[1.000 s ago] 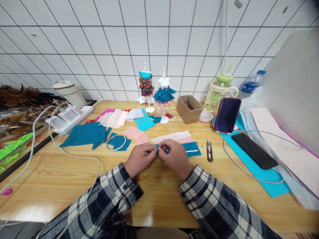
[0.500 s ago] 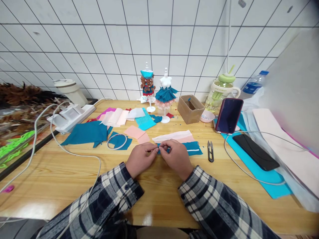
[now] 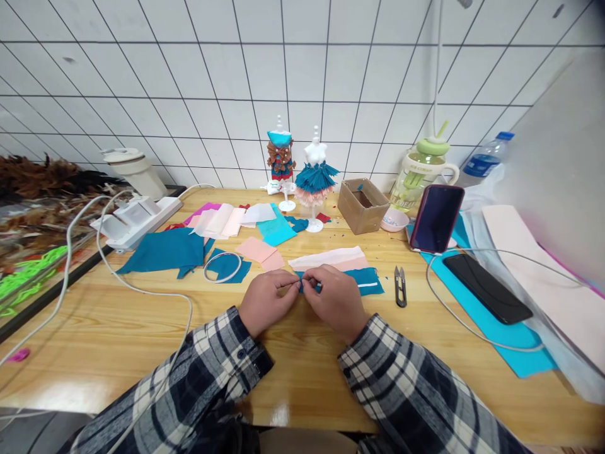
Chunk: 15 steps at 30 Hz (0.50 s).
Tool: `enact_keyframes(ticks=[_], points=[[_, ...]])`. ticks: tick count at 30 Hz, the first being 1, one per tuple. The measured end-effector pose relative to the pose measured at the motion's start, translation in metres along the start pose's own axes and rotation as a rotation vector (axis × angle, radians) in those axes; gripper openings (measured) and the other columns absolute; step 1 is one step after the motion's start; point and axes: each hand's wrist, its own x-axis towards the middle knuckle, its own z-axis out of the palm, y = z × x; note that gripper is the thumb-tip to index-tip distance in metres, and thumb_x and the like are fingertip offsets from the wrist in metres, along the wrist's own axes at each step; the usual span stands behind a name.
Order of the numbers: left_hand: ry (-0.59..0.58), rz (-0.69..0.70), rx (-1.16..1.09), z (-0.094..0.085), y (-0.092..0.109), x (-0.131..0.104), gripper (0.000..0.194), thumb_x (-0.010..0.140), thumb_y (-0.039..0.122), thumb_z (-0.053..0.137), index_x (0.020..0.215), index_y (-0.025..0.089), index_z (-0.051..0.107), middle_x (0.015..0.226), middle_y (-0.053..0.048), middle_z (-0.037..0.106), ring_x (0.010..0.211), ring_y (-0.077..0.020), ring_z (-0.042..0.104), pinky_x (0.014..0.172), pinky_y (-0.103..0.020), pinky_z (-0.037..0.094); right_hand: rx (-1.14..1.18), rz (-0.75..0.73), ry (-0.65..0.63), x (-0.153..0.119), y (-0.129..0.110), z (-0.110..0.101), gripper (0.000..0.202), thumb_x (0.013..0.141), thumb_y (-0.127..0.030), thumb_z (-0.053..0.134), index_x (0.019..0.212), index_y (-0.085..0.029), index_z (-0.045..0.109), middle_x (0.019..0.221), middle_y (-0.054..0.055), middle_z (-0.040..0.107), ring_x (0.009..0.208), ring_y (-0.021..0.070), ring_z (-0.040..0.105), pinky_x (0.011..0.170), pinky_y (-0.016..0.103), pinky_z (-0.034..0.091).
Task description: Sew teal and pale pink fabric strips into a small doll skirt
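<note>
My left hand [image 3: 269, 301] and my right hand [image 3: 335, 301] meet over the table, both in a pinch. Between their fingertips is the left end of a flat teal strip [image 3: 371, 277], partly covered by my right hand. A narrow white band runs along the strip's right part. Whatever tiny detail lies inside the pinch is hidden. Just behind the strip is a pale pink and white piece [image 3: 331, 257]. Thread snips [image 3: 400, 287] lie to the right of my right hand.
Teal pieces [image 3: 163, 251], a white ring [image 3: 222, 268] and pink pieces [image 3: 258, 250] lie left. Behind stand two small dressed mannequins [image 3: 316, 180], [image 3: 280, 157], a cardboard box [image 3: 362, 208] and a pink bowl [image 3: 394, 219]. Phones [image 3: 437, 217] and a cable are right; a power strip [image 3: 142, 221] is left.
The view has shifted very slightly. Both hands stay in the same pinch at the strip's left end, with hardly any visible movement.
</note>
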Motion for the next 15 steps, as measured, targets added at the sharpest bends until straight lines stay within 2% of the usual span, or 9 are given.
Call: enact_keyframes(ticks=[7, 15], points=[[0.026, 0.018, -0.032, 0.0017, -0.0015, -0.0002, 0.021, 0.087, 0.019, 0.054, 0.083, 0.020, 0.074, 0.085, -0.002, 0.075, 0.078, -0.0151, 0.067, 0.072, -0.024, 0.047, 0.189, 0.174, 0.034, 0.0039, 0.0017, 0.0044, 0.007, 0.075, -0.020, 0.062, 0.074, -0.022, 0.069, 0.073, -0.002, 0.068, 0.064, 0.0129, 0.058, 0.062, 0.024, 0.041], [0.051, 0.020, -0.112, 0.0018, -0.0013, 0.0006, 0.021, 0.088, 0.023, 0.054, 0.085, 0.020, 0.075, 0.085, -0.001, 0.074, 0.077, -0.0142, 0.066, 0.072, -0.023, 0.048, 0.365, 0.322, 0.028, 0.0071, 0.0022, 0.0066, 0.012, 0.074, -0.027, 0.060, 0.072, -0.020, 0.070, 0.070, -0.002, 0.069, 0.059, 0.0129, 0.055, 0.060, 0.025, 0.042]])
